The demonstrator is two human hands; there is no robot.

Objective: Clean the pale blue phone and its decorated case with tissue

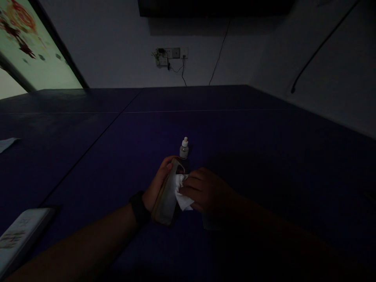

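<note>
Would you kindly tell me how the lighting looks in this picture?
Head view: dim overall, brightest at the patterned panel; head view: the white cloth stands out, while the right hand is darker than the left hand; head view: the dark blue surface fades to near black at lower right.

Dropper bottle [184, 151] just beyond phone case [168, 200] and cloth [183, 199]

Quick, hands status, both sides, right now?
Left hand: closed around the side of a translucent phone case.
Right hand: closed, holding a bunched white wipe by the case.
</note>
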